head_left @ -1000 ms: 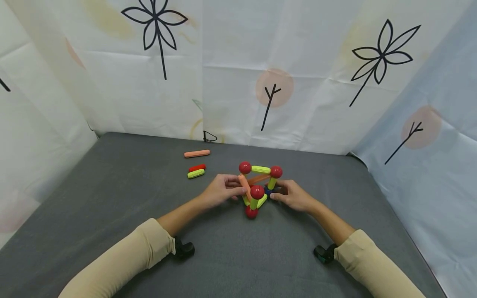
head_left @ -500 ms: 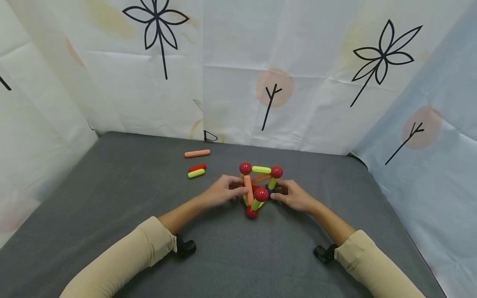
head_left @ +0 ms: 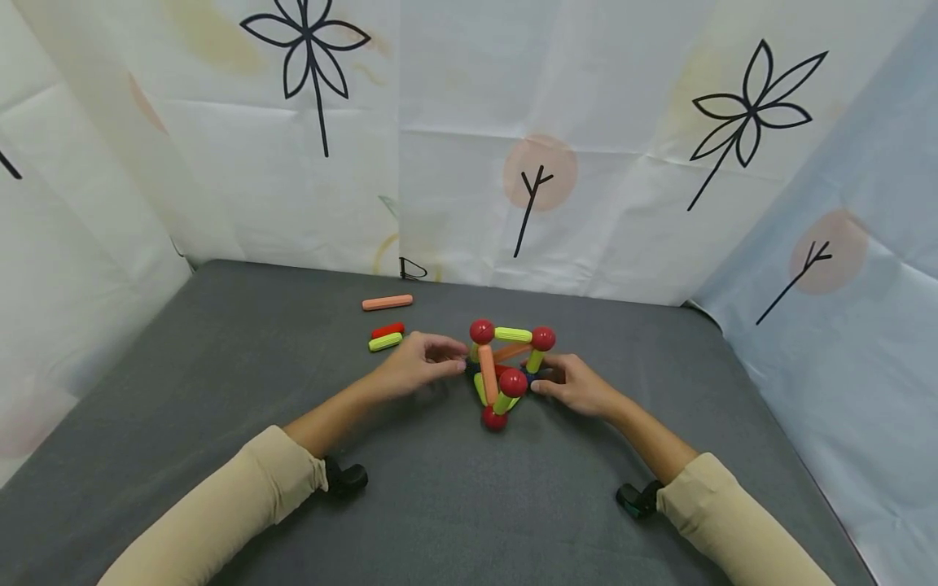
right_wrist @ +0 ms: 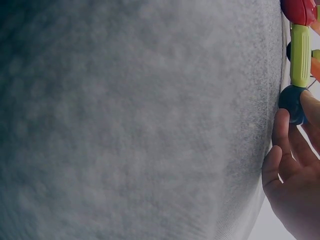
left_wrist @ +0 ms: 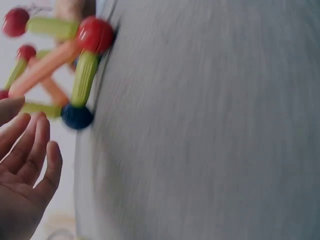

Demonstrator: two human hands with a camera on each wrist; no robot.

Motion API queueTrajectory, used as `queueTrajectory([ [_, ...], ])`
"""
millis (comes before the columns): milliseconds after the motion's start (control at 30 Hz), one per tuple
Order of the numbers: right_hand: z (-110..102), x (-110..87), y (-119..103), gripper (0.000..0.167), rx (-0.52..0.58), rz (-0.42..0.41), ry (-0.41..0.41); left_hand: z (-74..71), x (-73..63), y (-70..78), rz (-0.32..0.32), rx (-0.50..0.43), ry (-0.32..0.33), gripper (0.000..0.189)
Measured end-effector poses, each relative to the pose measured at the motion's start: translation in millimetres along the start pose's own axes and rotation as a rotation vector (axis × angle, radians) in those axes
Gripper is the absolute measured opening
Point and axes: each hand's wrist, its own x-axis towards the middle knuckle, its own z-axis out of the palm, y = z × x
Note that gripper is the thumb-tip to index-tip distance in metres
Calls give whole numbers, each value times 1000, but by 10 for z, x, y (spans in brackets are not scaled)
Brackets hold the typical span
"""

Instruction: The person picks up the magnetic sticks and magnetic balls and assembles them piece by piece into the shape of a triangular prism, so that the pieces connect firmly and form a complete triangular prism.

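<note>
A small frame of green and orange rods (head_left: pixel 488 374) joined by red balls (head_left: pixel 513 382) stands on the grey table (head_left: pixel 220 391). My left hand (head_left: pixel 444 358) hovers just left of it, fingers loosely spread and holding nothing. In the left wrist view those fingers (left_wrist: pixel 35 150) lie apart from the frame's blue ball (left_wrist: pixel 76 116). My right hand (head_left: pixel 544 387) is at the frame's right base. There its fingers (right_wrist: pixel 281 131) pinch a blue ball (right_wrist: pixel 292 102) under a green rod (right_wrist: pixel 300 55).
Three loose rods lie behind and left of the frame: an orange rod (head_left: pixel 387 303), a red rod (head_left: pixel 387 330) and a green rod (head_left: pixel 385 342). Patterned white sheets (head_left: pixel 469 146) wall in the table at the back and both sides.
My left hand has let go of the orange rod and drawn back to the left, opening. The near red ball shifted slightly right. The right hand has stayed put.
</note>
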Motion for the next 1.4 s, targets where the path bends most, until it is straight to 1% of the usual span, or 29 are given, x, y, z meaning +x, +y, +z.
queueTrajectory([
  [67, -4, 0, -3, 40, 0, 1, -2, -135, -49, -30, 31, 83, 80, 33],
  [133, -5, 0, -4, 40, 0, 0, -2, -275, -93, -87, 47, 155, 156, 33],
  [233, -7, 1, -2, 40, -2, 1, -3, -470, -165, -187, 32, 242, 245, 35],
  [300, -6, 1, -1, 40, -3, 3, -5, -575, -214, -239, 0, 268, 269, 36],
  [367, -5, 1, -1, 40, 0, 2, -7, -661, -262, -276, -42, 303, 270, 37],
  [433, -5, 0, 2, 40, 1, 6, -7, -723, -299, -303, -90, 342, 254, 38],
  [533, -7, -1, 8, 39, 4, 5, -7, -772, -337, -322, -153, 421, 223, 36],
  [600, -9, -2, 13, 39, 2, 4, -7, -778, -349, -329, -175, 463, 210, 34],
  [667, -11, -3, 13, 40, 3, 3, -8, -769, -347, -326, -184, 490, 209, 33],
  [767, -12, -3, 9, 40, 1, 8, -7, -747, -328, -327, -172, 510, 201, 33],
  [900, -7, -3, 0, 39, -5, 14, -7, -719, -304, -314, -178, 547, 169, 34],
  [967, -4, 0, -1, 39, -4, 11, -7, -703, -297, -298, -187, 550, 155, 37],
  [1033, -1, 3, 0, 39, -2, 10, -7, -685, -293, -275, -192, 511, 149, 40],
  [1100, 4, 8, 2, 39, 0, 8, -7, -658, -291, -235, -207, 403, 154, 45],
  [1167, 6, 10, 6, 39, 4, 6, -8, -620, -279, -178, -212, 248, 162, 52],
  [1267, 3, 9, 6, 39, 8, 5, -8, -527, -246, -58, -213, -39, 164, 60],
  [1300, 2, 8, 5, 39, 9, 4, -8, -489, -230, -9, -209, -118, 163, 62],
  [1400, 0, 5, 1, 39, 6, 10, -7, -354, -180, 140, -200, -308, 145, 64],
])
